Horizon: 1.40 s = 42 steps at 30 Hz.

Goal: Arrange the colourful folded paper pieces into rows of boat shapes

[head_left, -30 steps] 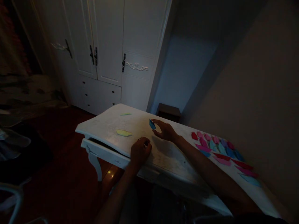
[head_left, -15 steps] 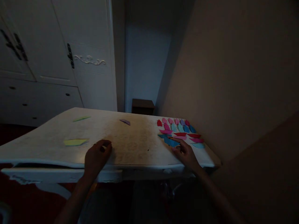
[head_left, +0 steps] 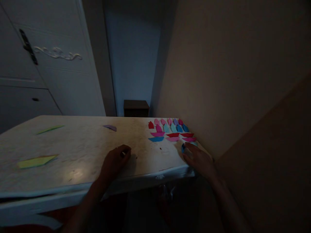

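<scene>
My right hand (head_left: 198,158) is at the table's right end, its thumb and fingers closed on a blue paper boat (head_left: 183,148), mostly hidden by the hand. Just beyond it lie folded paper boats in rows: a blue one (head_left: 156,139), a pale pink one (head_left: 173,139), a red one (head_left: 187,135) and a magenta one (head_left: 189,139). A light teal piece behind my fingers is partly covered. Near the front middle of the table, my left hand (head_left: 116,160) rests with thumb and fingertips curled together in a loop, and I see nothing in it.
Farther back on the table (head_left: 85,142) are smaller folded pieces, among them a red one (head_left: 151,125). A purple piece (head_left: 110,127), a green piece (head_left: 50,129) and a yellow boat (head_left: 37,161) lie leftward. A wall (head_left: 218,81) borders the right side.
The view has swung to the right. My right hand has lifted a blue boat from beside the other blue one and carried it rightward and nearer the front edge. My left hand stays curled.
</scene>
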Each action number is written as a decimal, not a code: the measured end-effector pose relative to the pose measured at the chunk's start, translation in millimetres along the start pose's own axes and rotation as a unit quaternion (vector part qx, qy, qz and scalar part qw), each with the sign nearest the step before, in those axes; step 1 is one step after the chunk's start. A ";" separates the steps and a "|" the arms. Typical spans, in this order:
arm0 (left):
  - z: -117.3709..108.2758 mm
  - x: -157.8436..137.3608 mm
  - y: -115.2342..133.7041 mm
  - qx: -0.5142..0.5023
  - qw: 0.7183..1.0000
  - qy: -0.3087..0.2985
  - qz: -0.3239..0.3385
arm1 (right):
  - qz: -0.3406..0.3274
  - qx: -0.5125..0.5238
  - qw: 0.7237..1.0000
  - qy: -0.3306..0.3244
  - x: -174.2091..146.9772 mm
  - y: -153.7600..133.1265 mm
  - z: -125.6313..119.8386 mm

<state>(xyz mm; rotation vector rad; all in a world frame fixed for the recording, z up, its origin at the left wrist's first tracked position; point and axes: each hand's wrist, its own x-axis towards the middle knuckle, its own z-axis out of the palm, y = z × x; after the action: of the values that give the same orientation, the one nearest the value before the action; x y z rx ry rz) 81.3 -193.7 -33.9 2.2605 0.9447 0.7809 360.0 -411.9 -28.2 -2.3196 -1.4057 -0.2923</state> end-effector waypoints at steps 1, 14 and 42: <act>2.3 1.6 0.1 0.009 1.000 -0.012 -0.003 | -0.005 -0.021 1.000 -0.019 1.0 -0.5 -0.3; -6.8 0.4 -17.4 -0.112 0.993 -0.027 -0.031 | -0.006 -0.083 0.992 -0.099 20.2 -30.6 9.1; -8.2 -3.6 -10.3 -0.107 0.994 -0.028 -0.026 | 0.046 -0.113 0.981 -0.152 16.4 -45.2 18.7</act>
<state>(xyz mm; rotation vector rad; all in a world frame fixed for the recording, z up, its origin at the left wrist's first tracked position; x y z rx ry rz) 69.1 -188.1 -36.5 2.0547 0.8473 0.7549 327.2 -372.1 -28.0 -2.6984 -1.4616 -0.0729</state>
